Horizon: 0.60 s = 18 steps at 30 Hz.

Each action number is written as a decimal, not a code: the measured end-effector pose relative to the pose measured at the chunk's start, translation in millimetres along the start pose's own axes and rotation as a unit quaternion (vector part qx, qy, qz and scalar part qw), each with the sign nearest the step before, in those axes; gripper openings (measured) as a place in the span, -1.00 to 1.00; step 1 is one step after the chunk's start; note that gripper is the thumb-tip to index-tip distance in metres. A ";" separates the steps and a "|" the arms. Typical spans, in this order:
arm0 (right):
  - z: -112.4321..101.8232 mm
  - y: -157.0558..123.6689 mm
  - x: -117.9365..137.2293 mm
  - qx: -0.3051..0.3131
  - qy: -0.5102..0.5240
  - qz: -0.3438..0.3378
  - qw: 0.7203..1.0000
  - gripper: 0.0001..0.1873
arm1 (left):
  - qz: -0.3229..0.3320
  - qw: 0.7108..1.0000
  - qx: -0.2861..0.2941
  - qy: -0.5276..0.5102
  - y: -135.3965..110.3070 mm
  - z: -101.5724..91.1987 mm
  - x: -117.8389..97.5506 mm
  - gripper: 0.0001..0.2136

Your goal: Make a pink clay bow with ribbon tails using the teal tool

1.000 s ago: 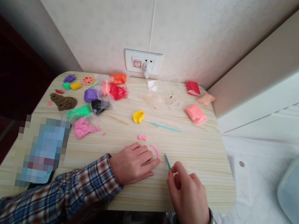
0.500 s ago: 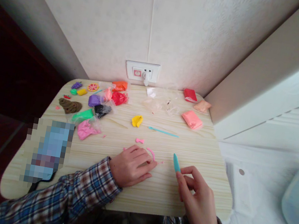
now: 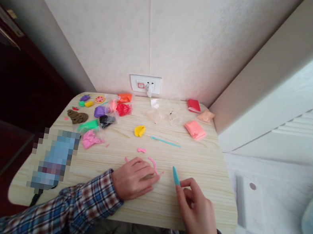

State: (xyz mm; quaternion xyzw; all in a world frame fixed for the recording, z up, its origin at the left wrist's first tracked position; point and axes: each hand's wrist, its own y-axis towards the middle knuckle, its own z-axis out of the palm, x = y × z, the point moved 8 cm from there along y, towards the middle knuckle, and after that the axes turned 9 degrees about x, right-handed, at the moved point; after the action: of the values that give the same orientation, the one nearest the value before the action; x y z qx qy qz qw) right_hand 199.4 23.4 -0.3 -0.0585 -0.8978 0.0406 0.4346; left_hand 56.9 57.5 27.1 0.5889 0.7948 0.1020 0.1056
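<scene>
My left hand (image 3: 134, 178) lies palm-down on the wooden table (image 3: 204, 170), fingers close together, pressing on a pink clay piece whose curved strip (image 3: 152, 161) shows just beyond the fingertips. My right hand (image 3: 195, 212) pinches a teal plastic clay tool (image 3: 176, 175), its blade tip raised and pointing toward the pink strip. A small pink bow shape (image 3: 141, 150) lies a little farther out. A yellow clay lump (image 3: 139, 130) and a second thin teal tool (image 3: 165, 141) sit near the table's middle.
Bags of coloured clay (image 3: 105, 114) and small clay figures crowd the back left; a brown clay coil (image 3: 77, 116) lies there too. Pink (image 3: 194, 129) and red (image 3: 193, 104) packets sit back right. A blurred-out object (image 3: 55, 159) rests front left. A wall socket (image 3: 145, 84) is behind.
My right hand lifted the teal tool off the pink strip and pulled back to the right, then eased closer again. The left hand stayed on the pink clay. The camera tilted up.
</scene>
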 end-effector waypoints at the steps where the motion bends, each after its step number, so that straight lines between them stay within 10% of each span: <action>1: 4.5 0.3 3.8 0.002 -0.027 -0.015 1.000 -0.76 | 0.000 1.000 0.000 -0.002 -0.1 -0.7 -0.6 -0.79; 18: 20.2 4.4 5.1 0.014 -0.086 -0.010 0.996 -0.79 | -0.006 0.999 0.040 -0.026 -2.5 4.3 -0.7 -0.74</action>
State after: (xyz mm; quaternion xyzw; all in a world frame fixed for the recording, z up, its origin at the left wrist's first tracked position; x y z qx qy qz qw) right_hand 180.7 27.9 -9.4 -0.0396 -0.9317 0.0540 0.3569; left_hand 56.0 56.3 22.3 0.5902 0.7988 0.0539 0.1032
